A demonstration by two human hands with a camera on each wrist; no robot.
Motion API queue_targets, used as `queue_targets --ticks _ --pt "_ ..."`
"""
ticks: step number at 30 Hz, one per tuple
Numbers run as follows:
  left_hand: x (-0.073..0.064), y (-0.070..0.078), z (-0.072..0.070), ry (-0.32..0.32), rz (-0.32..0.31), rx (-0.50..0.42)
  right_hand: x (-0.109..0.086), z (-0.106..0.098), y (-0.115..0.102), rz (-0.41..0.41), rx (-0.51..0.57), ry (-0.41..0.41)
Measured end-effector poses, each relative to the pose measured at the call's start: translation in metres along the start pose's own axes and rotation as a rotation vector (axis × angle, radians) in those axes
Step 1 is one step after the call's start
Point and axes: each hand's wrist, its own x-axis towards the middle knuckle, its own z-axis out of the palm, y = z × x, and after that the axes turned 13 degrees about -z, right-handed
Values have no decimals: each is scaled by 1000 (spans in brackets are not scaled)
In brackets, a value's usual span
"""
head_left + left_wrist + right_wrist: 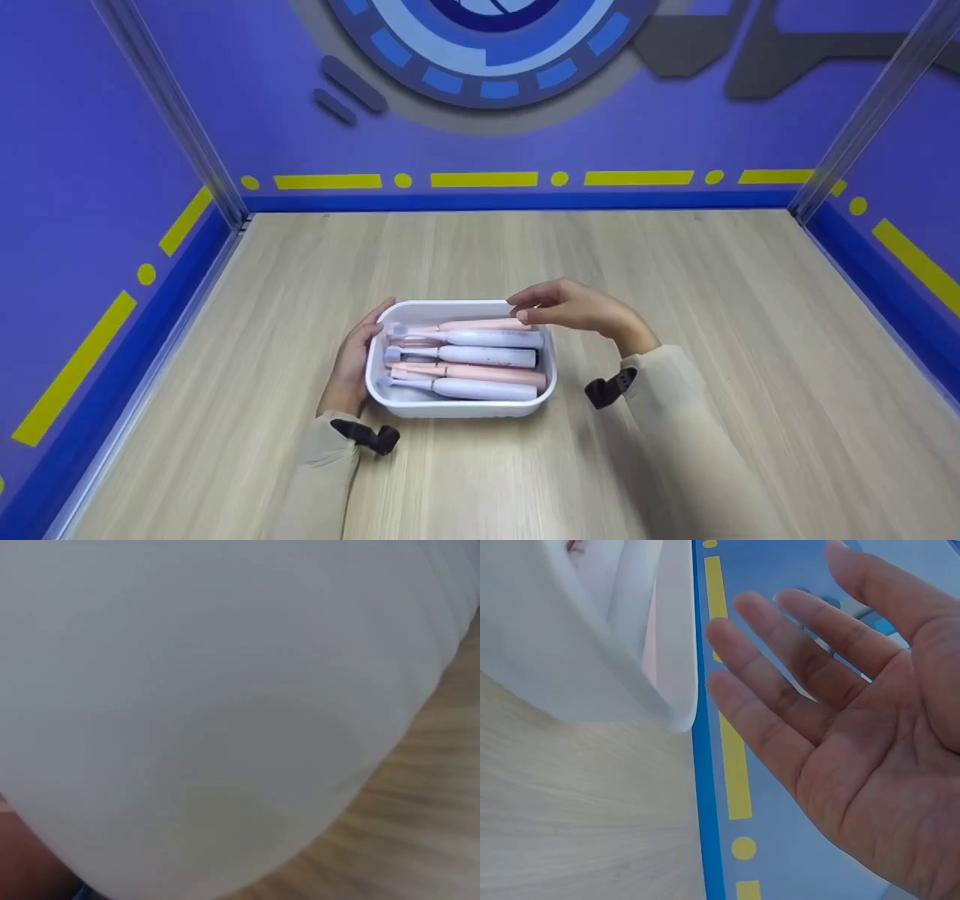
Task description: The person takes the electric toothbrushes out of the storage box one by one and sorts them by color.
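A white plastic bin (461, 409) stands on the table with several electric toothbrushes lying side by side in it. Some are white, like the toothbrush (484, 388) nearest the front; others are pink, like the toothbrush (495, 374) behind it. My left hand (351, 367) rests along the bin's left outer side, fingers extended toward the far corner. Above the far right corner hovers my right hand (574, 306), its fingers relaxed and nothing in them. The right wrist view shows its open palm beside the bin wall (622, 667). In the left wrist view, the bin wall (225, 727) hides nearly everything.
Around the bin spreads a light wood-grain table (300, 262). Blue printed panels with yellow marks enclose it at the back (480, 157), left and right, joined by metal corner posts (172, 112). Small black cameras (367, 436) are strapped to both wrists.
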Motion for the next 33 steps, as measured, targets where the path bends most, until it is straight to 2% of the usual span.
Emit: queue_targets --ticks 5,12,21,27,33 --pt "0 0 -1 -7 5 0 10 4 -3 0 -44 -14" --pt "0 0 -3 31 23 24 23 8 -7 -18 -134 -52" --pt "1 -1 -2 68 49 61 35 11 -13 -22 -197 -83" --pt "2 -1 -2 63 45 69 41 15 -12 -36 -250 -117" --pt "1 -2 -2 90 33 80 44 18 -10 -62 -293 -140"
